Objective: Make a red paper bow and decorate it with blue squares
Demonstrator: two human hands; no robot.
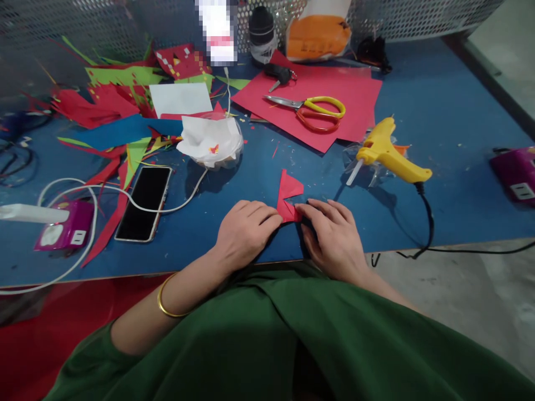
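Note:
A small cut piece of red paper (287, 188) with a notch in its right side lies on the blue table near the front edge. My left hand (248, 229) is closed at its lower left corner, the thumb and curled fingers pressed on it. From the other side, my right hand (336, 236) grips the lower right corner between thumb and forefinger. Beyond the paper, scissors (320, 108) with yellow and orange handles rest on large red sheets (359, 83). To the right sits a yellow glue gun (395, 153), its nozzle turned toward the left.
At left lie a phone (144, 203), a white cable, a purple power socket box (67, 225) and a heap of coloured paper scraps (100, 103). A white paper-covered bundle (213, 142) stands mid-table. Keys (279, 73), a dark-capped bottle (262, 36) and an orange packet (318, 36) are behind.

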